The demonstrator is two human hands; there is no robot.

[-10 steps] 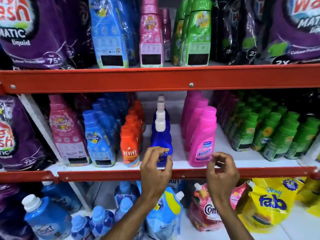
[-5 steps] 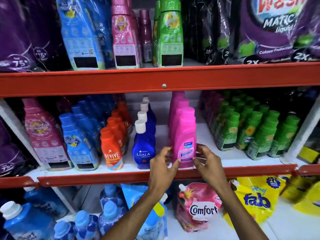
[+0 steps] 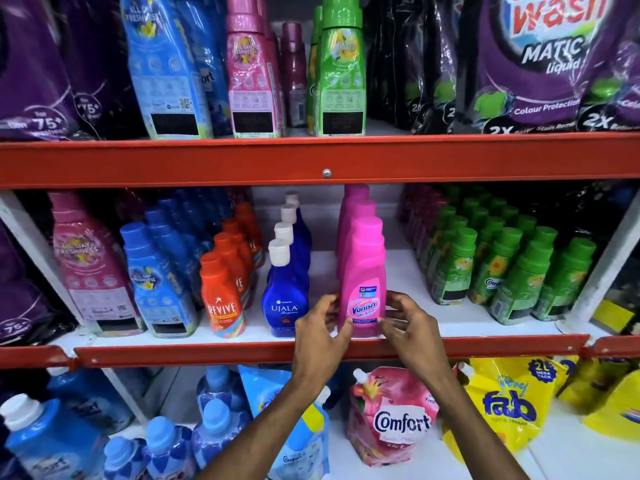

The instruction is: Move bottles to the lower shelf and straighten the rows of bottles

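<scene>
A pink Vanish bottle (image 3: 364, 271) stands upright at the front of its row on the middle shelf (image 3: 450, 329). My left hand (image 3: 320, 336) presses against its lower left side and my right hand (image 3: 407, 327) against its lower right side, fingertips on the label. More pink bottles line up behind it. To its left stand a row of dark blue Ujala bottles (image 3: 285, 289) with white caps and a row of orange Revive bottles (image 3: 221, 296).
Green bottles (image 3: 502, 271) fill the middle shelf's right side; blue and pink softener bottles (image 3: 156, 282) fill the left. The top shelf holds tall bottles and purple pouches (image 3: 540, 60). The bottom shelf holds a Comfort pouch (image 3: 391, 417), a yellow fab pouch (image 3: 505, 403) and blue bottles (image 3: 45, 441). Red shelf rails (image 3: 207, 161) cross the front.
Both hands rose from the shelf rail and closed around the base of the front Vanish bottle. The view shifted so the shelves sit further left.
</scene>
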